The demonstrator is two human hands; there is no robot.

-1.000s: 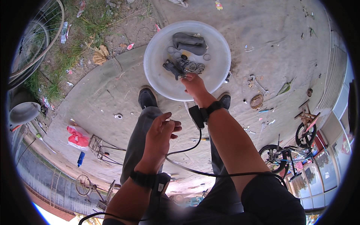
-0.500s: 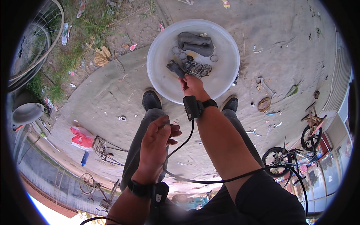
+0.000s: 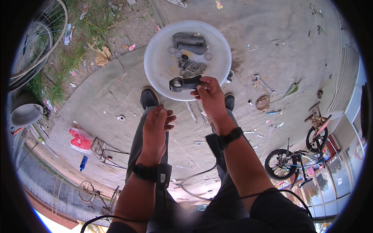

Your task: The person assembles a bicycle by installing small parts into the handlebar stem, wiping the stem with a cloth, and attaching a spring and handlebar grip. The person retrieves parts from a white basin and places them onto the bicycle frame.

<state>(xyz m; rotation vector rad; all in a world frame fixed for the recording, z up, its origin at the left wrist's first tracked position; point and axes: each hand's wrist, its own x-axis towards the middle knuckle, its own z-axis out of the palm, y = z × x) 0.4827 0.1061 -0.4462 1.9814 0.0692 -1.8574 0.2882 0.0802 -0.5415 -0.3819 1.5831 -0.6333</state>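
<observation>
My right hand (image 3: 213, 101) grips one end of a black handlebar stem (image 3: 189, 82) between thumb and fingers. The stem is held level over the near rim of a whitish round tub (image 3: 150, 72), its round clamp hole facing up on the left. Inside the tub lie several metal rings (image 3: 193, 68), small dark parts (image 3: 183, 58) and a long dark grey padded-looking piece (image 3: 190, 42). My left hand (image 3: 154, 132) hovers above my left leg with fingers loosely bent and apart, holding nothing.
A wrench (image 3: 264, 85) and a rusty ring (image 3: 262, 102) lie on the ground to the right. Bicycle wheels (image 3: 58, 50) stand far left. A small bike (image 3: 295, 161) is at the right, a red and white bag (image 3: 81, 140) at the left.
My right hand has lifted the stem from inside the tub toward me and to the right, turning it level. My left hand has moved slightly up and left, still holding nothing.
</observation>
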